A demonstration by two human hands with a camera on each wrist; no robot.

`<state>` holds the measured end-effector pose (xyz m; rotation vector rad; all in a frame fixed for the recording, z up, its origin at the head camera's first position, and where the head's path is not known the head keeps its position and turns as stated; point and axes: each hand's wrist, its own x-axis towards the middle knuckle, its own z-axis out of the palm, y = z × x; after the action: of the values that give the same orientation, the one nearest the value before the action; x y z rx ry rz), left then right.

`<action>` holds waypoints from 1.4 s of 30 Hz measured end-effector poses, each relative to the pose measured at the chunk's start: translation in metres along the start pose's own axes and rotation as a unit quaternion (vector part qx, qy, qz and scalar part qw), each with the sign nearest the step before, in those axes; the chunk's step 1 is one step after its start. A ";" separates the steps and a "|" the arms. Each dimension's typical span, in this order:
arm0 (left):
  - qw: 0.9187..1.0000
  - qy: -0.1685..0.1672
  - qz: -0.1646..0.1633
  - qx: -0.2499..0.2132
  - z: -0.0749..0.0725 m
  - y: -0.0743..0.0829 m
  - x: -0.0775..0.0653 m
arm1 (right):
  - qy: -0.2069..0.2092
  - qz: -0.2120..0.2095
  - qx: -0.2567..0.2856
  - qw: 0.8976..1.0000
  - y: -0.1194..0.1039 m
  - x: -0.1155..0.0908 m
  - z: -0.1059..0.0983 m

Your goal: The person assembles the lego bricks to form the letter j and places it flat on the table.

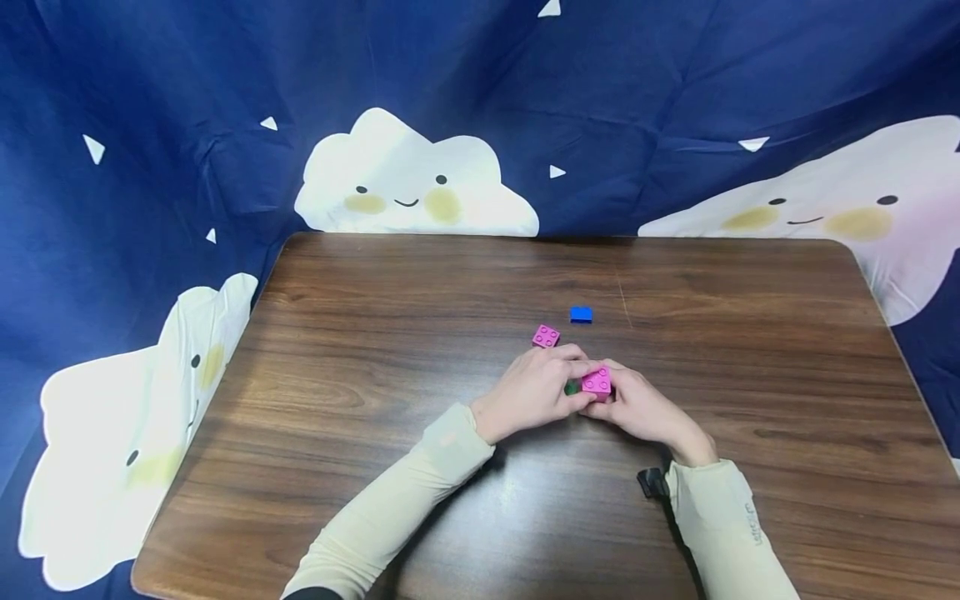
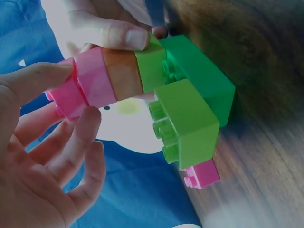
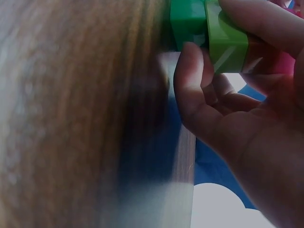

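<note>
Pinching the topmost pink brick [image 1: 597, 385] with left hand [image 1: 531, 385], gripping the orange-brown brick [image 2: 124, 78] and small lime brick [image 2: 151, 71] lower down with right hand [image 1: 642, 403], presumably bracing against tipping; holding the stack [image 2: 97, 80] upright on the dark green brick [image 2: 206, 78], over the wooden table [image 1: 390, 333]

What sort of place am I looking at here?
Possibly a children's play corner, or a spot dressed up like one; I can't tell which. The signs are a dark blue cloth bearing smiling clouds, a wood-grained table and a stack of toy bricks.
</note>
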<state>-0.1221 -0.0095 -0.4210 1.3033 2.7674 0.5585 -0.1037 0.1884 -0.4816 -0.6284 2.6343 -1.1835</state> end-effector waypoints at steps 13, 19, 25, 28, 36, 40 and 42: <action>0.999 -0.001 -0.032 0.000 0.000 0.003 -0.005 | 0.003 0.001 0.009 1.000 -0.002 0.002 0.001; 0.999 -0.013 -0.046 0.017 0.000 0.006 -0.005 | -0.008 0.009 0.022 1.000 -0.002 0.002 0.001; 0.998 -0.011 -0.036 0.045 0.000 0.005 -0.005 | -0.015 0.015 0.029 0.999 -0.002 0.001 -0.001; 0.998 -0.011 -0.036 0.050 0.000 0.004 -0.005 | -0.021 0.026 0.030 0.999 -0.004 0.001 -0.002; 0.998 0.006 -0.035 0.061 0.001 0.003 -0.007 | -0.016 0.027 0.023 0.999 -0.005 0.002 -0.002; 0.998 0.009 -0.040 0.055 0.002 0.004 -0.008 | -0.020 0.029 0.028 0.999 -0.005 0.002 -0.001; 0.998 0.012 -0.047 0.048 0.004 0.004 -0.008 | -0.022 0.026 0.029 0.999 -0.005 0.001 -0.001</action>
<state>-0.1132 -0.0120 -0.4240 1.1838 2.8890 0.4450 -0.1037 0.1852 -0.4769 -0.5639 2.5554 -1.2116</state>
